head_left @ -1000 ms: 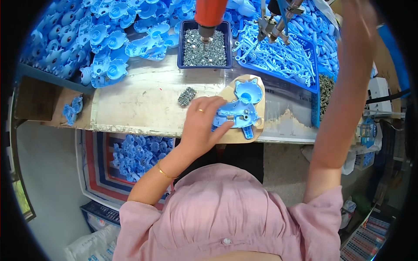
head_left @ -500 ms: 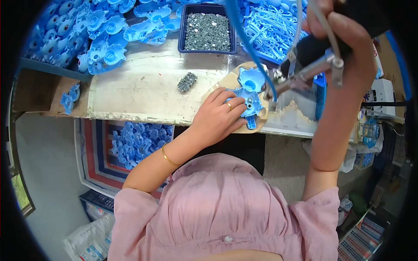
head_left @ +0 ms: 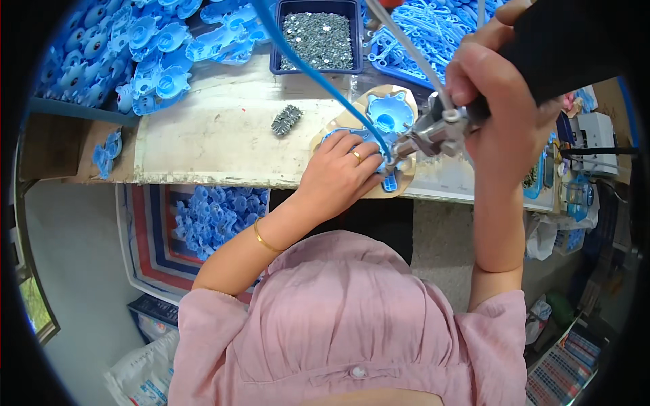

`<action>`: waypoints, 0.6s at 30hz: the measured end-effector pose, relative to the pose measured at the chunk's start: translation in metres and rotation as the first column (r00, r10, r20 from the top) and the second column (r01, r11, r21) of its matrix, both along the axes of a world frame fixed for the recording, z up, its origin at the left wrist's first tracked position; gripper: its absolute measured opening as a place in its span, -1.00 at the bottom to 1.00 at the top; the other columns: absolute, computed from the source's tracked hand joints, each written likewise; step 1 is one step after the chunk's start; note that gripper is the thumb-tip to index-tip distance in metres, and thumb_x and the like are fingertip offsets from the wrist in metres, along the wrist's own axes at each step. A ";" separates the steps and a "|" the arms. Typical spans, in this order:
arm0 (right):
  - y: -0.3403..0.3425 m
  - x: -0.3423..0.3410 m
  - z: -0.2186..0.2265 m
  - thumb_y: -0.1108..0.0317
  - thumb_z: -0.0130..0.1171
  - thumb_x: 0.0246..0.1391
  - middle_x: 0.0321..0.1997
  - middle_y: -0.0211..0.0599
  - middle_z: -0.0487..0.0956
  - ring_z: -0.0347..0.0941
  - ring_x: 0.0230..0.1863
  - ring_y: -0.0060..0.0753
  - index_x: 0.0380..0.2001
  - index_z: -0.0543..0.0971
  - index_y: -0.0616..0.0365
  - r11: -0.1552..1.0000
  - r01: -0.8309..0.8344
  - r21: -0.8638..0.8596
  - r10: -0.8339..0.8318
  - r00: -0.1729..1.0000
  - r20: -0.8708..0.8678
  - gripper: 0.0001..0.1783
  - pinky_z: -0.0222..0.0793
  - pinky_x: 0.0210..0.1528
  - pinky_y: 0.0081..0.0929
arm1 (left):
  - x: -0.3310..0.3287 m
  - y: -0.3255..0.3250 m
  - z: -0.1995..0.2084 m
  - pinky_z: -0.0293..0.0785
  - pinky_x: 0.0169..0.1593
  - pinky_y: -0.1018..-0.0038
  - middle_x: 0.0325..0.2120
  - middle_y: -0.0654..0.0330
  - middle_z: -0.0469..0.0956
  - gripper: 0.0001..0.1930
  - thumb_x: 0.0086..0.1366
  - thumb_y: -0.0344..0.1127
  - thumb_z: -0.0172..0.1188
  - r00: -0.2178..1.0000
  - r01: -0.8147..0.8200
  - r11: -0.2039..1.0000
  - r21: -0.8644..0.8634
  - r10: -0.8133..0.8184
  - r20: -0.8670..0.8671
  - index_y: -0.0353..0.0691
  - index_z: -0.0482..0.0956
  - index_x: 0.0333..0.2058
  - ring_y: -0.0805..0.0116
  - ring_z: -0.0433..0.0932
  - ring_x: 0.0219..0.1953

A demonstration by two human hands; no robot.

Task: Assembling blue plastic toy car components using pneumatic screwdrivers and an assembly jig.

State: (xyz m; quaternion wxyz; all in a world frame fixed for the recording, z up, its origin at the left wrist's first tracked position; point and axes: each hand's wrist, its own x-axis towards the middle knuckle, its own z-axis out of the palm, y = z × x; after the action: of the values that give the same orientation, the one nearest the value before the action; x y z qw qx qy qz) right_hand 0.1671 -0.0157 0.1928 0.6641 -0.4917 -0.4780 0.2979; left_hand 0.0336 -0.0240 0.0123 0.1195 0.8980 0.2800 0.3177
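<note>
My left hand point(head_left: 342, 168), with a ring and a bracelet, lies over a blue plastic toy shell point(head_left: 391, 111), fingers together and holding it down on a pale wooden fixture point(head_left: 406, 181). Part of the shell is hidden under those fingers. My right hand point(head_left: 500, 108) is wrapped round the black body of a powered screwdriver point(head_left: 565, 51). The tool's metal nose point(head_left: 433, 135) slants down to the shell, its tip right beside my left fingertips. A blue feed tube point(head_left: 315, 74) runs to that tip. Whether a screw sits there is hidden.
A dark blue tray of small screws point(head_left: 317, 40) stands behind the fixture. A dark clump of metal pieces point(head_left: 286, 120) lies left of it. Blue toy shells point(head_left: 152, 68) pile up at far left, and thin blue parts point(head_left: 420, 37) fill a bin behind. More blue pieces point(head_left: 220, 220) lie below the table.
My right hand has brought the screwdriver left and down, so its tip now meets the shell near my left fingers. The blue tube has swung left. My left hand stays on the shell.
</note>
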 end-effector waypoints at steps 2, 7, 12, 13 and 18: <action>-0.001 0.003 0.001 0.49 0.21 -0.07 -0.60 -0.36 0.44 0.36 -0.70 -0.58 -0.02 0.31 0.35 0.993 0.108 -0.037 -0.111 0.991 -0.076 -0.49 0.28 -0.62 -0.65 | 0.002 0.000 0.001 0.38 0.08 0.26 -0.22 0.25 0.54 -0.77 0.09 -0.25 0.36 1.000 0.004 1.000 0.001 -0.004 -0.010 -0.15 0.56 -0.31 0.23 0.50 -0.12; 0.030 0.044 0.038 0.30 0.38 0.01 -0.55 -0.44 0.51 0.40 -0.64 -0.69 -0.16 0.48 0.27 0.995 0.002 0.095 -0.007 0.998 0.057 -0.60 0.28 -0.59 -0.70 | 0.009 -0.002 0.004 0.38 0.07 0.25 -0.20 0.25 0.54 -0.83 0.14 -0.28 0.32 0.998 0.042 0.999 -0.004 -0.042 -0.037 -0.14 0.56 -0.32 0.19 0.49 -0.11; 0.101 0.077 0.058 -0.11 0.37 0.11 -0.48 -0.51 0.49 0.43 -0.49 -0.75 -0.18 0.49 0.18 0.877 -0.230 0.421 0.179 0.971 0.159 -0.44 0.35 -0.45 -0.71 | 0.003 -0.004 0.036 0.45 -0.03 0.22 -0.19 0.19 0.60 -0.83 0.14 -0.37 0.33 0.998 0.065 0.992 -0.108 -0.066 -0.007 -0.17 0.57 -0.29 0.09 0.53 -0.17; 0.114 0.081 0.051 0.07 0.35 0.16 -0.26 -0.26 0.56 0.55 -0.26 -0.45 -0.01 0.45 0.22 0.888 -0.323 0.328 0.316 0.946 0.077 -0.47 0.49 -0.26 -0.50 | -0.005 -0.004 0.049 0.47 -0.06 0.22 -0.20 0.16 0.61 -0.83 0.13 -0.38 0.33 0.996 0.083 0.980 -0.179 -0.080 0.026 -0.19 0.57 -0.29 0.07 0.54 -0.19; 0.131 0.138 -0.055 0.16 0.21 0.28 -0.28 -0.31 0.66 0.59 -0.29 -0.47 -0.11 0.58 0.24 0.860 0.059 0.507 -0.190 0.959 0.211 -0.66 0.51 -0.21 -0.50 | -0.086 -0.002 0.128 0.46 -0.16 0.28 -0.36 0.10 0.66 -0.82 0.00 -0.37 0.35 0.992 0.129 0.777 -0.616 -0.102 0.079 -0.30 0.64 -0.40 0.11 0.59 -0.28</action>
State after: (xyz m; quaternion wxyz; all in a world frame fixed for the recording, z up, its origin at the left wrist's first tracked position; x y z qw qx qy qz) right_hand 0.3049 0.1151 0.1381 0.7191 -0.3692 -0.5860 0.0561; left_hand -0.0529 -0.0262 0.1403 0.4325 0.8177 0.3105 0.2189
